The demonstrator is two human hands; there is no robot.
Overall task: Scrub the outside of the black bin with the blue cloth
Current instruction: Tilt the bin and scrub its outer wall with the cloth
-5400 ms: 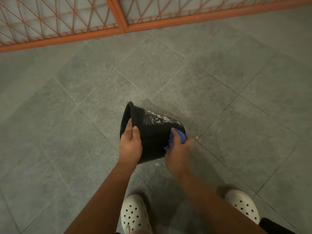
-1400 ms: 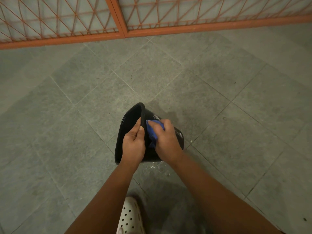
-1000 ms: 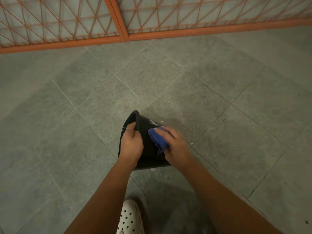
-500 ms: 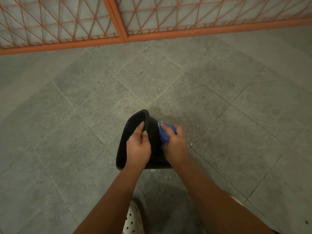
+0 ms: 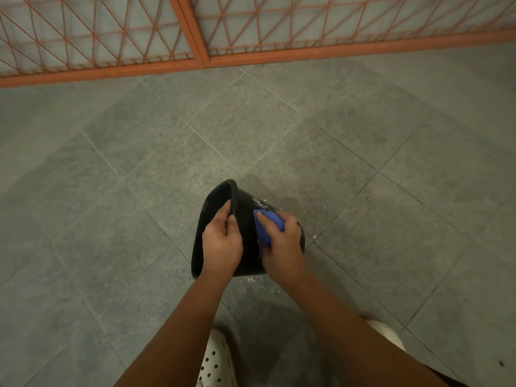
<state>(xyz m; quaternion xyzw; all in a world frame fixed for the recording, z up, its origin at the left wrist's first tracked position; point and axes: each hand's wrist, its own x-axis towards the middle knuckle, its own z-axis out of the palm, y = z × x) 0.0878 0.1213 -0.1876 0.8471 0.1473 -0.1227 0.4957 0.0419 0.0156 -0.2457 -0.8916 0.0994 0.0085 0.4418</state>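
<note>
Black bin [image 5: 244, 209] lies tipped on its side on grey tile floor [image 5: 363, 169], center-low in head view, just in front of the person's feet. Mouth faces left, base to the right; it rests on its lower side wall.

L hand [image 5: 222, 243] grips the bin rim near the top: 1 digit hooked over the rim to the inside, the rest curled on the outer wall. R hand [image 5: 282, 245] holds blue cloth [image 5: 266, 226], fingers curled over it, cloth pressed flat to the bin's outer wall, just right of the L hand. The 2 hands are near each other, not touching. Part of the cloth hangs below the R thumb side.

White suds [image 5: 259, 203] on the bin wall above the cloth. Small white foam flecks [image 5: 252, 280] on the floor under the bin's near edge. Damp-looking dark patch on the tile beyond the bin.

2 white perforated clogs at bottom: L clog [image 5: 216, 358] between the forearms, R clog [image 5: 388, 334] mostly hidden behind the R forearm.

Orange lattice gate [image 5: 195, 32] runs across the top of frame, well apart from the bin.
</note>
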